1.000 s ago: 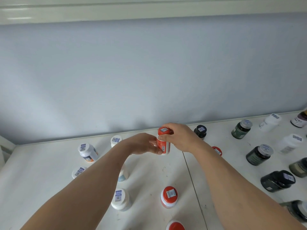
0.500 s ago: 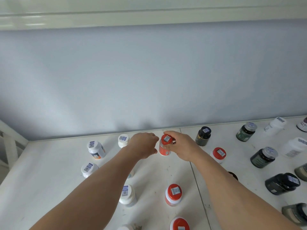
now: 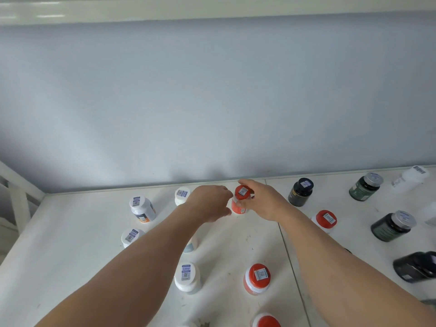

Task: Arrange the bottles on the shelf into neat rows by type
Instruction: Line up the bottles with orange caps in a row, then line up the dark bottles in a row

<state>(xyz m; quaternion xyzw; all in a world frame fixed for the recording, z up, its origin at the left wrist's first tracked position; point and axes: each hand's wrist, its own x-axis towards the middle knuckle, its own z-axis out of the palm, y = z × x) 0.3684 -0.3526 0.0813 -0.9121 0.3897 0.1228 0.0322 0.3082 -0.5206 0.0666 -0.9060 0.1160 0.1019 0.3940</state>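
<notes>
A red bottle [image 3: 240, 202] with a barcode sticker on its red cap stands upright at the back of the white shelf [image 3: 70, 244], close to the wall. My right hand [image 3: 264, 200] grips it from the right, fingers over the cap and thumb on its front. My left hand [image 3: 211, 204] is curled against its left side, and the fingertips are hidden. More red-capped bottles stand at the front [image 3: 257, 278] and to the right [image 3: 325, 219]. White bottles [image 3: 142, 208] [image 3: 188, 277] stand on the left.
Dark bottles stand on the right: a black one [image 3: 302, 192], a green one [image 3: 364, 186] and another [image 3: 392, 225]. A white bottle [image 3: 410, 177] lies at the far right. The wall [image 3: 212, 102] closes the back, and a white frame post [image 3: 18, 204] stands at the left end.
The red bottle has come down from a slightly raised hold to the shelf surface by the back wall, with both hands still at it. My view has shifted a little.
</notes>
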